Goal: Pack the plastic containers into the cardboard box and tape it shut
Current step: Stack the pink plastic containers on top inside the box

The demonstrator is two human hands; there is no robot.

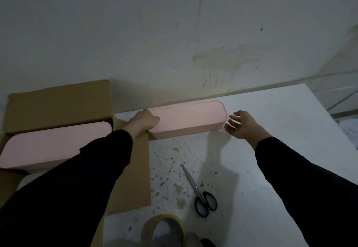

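Observation:
A long pink plastic container (190,118) lies bottom-up on the white table by the wall. My left hand (144,121) grips its left end. My right hand (242,123) hovers with fingers spread just beyond its right end, not touching it. A second pink container (44,146) rests in the open cardboard box (58,104) at the left, whose flaps are folded out; one flap (133,177) lies flat on the table under my left arm.
Black-handled scissors (201,196) lie on the stained table (271,111) in front of me. A roll of yellowish tape (162,229) stands at the near edge. A grey wall rises right behind the box and container. The table's right edge drops off.

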